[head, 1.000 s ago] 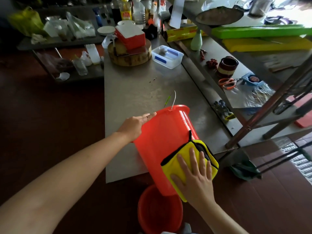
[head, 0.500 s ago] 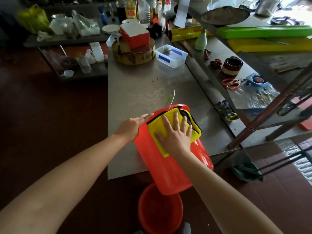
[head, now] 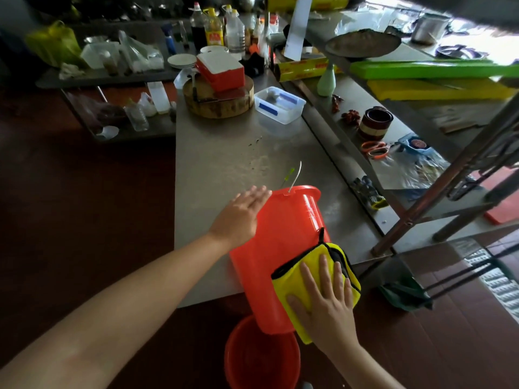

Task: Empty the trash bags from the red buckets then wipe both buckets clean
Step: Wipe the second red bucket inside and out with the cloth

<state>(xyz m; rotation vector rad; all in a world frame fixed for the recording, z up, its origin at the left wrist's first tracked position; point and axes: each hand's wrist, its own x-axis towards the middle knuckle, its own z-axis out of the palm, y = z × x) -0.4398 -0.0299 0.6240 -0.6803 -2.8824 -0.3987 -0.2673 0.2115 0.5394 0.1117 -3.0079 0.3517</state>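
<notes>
View: head cam.
Bucket 1: red bucket [head: 280, 248] lies on its side at near edge of table [head: 224, 153], base end overhanging, rim twd table middle.
L hand [head: 238, 217]: flat, fingers straight, resting on bucket wall nr rim; grips nothing.
R hand [head: 323, 301]: flat, fingers spread, pressing yellow cloth [head: 289, 279] onto bucket wall nr base.
Bucket 2: second red bucket [head: 261, 360] upright on floor [head: 84, 192], below the overhanging base.

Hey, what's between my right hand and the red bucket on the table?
A yellow cloth. The head view shows the right hand pressing it flat against the side of the red bucket.
</notes>
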